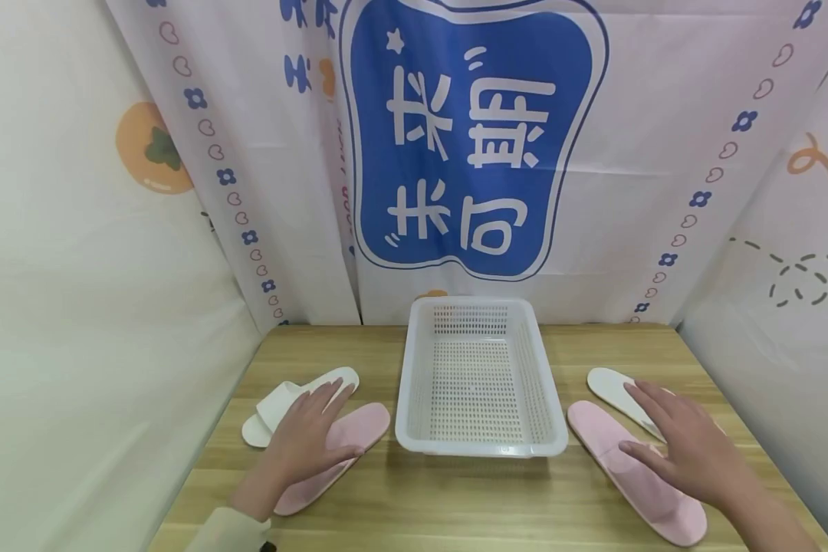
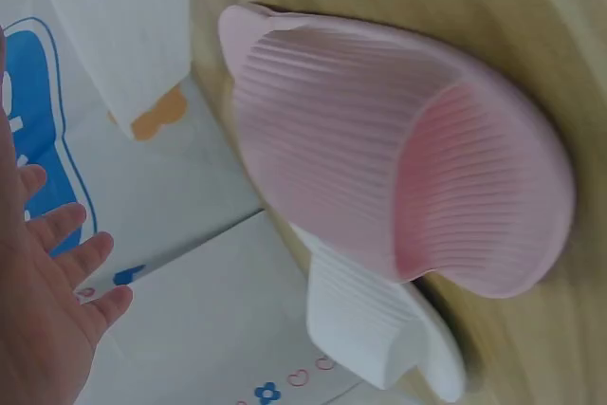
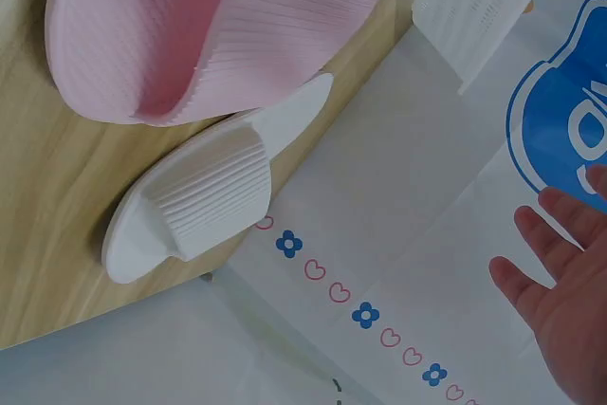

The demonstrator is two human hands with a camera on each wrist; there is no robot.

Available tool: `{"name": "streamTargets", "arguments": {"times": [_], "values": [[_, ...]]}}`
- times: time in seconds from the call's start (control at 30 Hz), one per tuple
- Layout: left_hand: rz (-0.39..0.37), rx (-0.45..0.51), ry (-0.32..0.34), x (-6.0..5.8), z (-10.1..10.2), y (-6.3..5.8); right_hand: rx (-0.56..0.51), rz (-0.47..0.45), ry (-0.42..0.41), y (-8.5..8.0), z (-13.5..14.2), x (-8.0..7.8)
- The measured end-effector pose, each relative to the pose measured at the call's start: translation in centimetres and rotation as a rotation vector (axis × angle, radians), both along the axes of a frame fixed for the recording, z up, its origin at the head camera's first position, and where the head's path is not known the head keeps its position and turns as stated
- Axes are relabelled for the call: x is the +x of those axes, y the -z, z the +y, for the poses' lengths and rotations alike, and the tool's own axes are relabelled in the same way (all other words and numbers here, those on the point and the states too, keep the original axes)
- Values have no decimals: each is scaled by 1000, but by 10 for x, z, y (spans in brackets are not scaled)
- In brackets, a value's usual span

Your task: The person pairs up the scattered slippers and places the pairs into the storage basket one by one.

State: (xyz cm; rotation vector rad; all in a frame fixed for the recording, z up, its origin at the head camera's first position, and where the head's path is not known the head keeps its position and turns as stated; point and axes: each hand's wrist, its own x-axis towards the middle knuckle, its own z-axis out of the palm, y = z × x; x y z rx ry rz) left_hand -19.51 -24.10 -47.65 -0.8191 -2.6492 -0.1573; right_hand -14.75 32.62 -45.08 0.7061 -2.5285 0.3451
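My left hand, fingers spread and holding nothing, hovers over a white slipper and a pink slipper on the left of the table. In the left wrist view the pink slipper shows its ribbed strap, with the white slipper beyond it. On the right my right hand is likewise spread with nothing in it. Under it lie another pink slipper and a white slipper, partly hidden by the hand. The right wrist view shows that white slipper beside the pink slipper.
Between the two pairs stands a white perforated plastic basket with nothing inside. The wooden table meets a printed cloth at its back edge, and cloth walls rise on both sides.
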Motion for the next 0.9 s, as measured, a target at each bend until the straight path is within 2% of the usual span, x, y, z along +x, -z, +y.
{"name": "streamTargets", "arguments": {"times": [0.27, 0.53, 0.73, 0.9], "values": [[-70, 11, -79, 8, -12, 28, -39, -48, 27, 22, 4, 7], [-73, 53, -112, 12, -21, 51, -62, -74, 92, 50, 12, 14], [-117, 70, -160, 14, -26, 64, -75, -114, 132, 69, 17, 18], [-95, 86, -181, 16, -29, 71, -83, -172, 164, 79, 18, 19]]}}
